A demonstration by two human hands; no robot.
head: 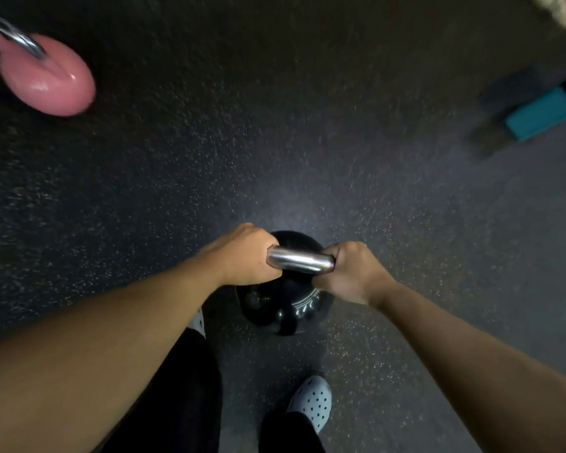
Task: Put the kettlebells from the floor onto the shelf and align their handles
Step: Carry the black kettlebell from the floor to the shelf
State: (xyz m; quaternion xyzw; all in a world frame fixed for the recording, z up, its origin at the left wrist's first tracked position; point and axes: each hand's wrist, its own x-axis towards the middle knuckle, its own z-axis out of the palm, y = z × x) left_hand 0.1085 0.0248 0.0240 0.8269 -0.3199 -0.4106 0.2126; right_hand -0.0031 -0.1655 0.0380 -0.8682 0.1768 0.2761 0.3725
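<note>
A black kettlebell (pixel 285 308) with a shiny steel handle (pixel 299 263) hangs below me, in front of my legs. My left hand (pixel 242 256) grips the handle's left end and my right hand (pixel 350 273) grips its right end, both fists closed around it. Whether the bell touches the floor I cannot tell. A pink kettlebell (pixel 46 80) with a chrome handle sits on the floor at the far left. No shelf is in view.
Dark speckled rubber floor (pixel 275 142) spreads all around. A teal block (pixel 539 114) with dark shapes beside it lies at the right edge. My white perforated clogs (pixel 311 400) stand just behind the black kettlebell.
</note>
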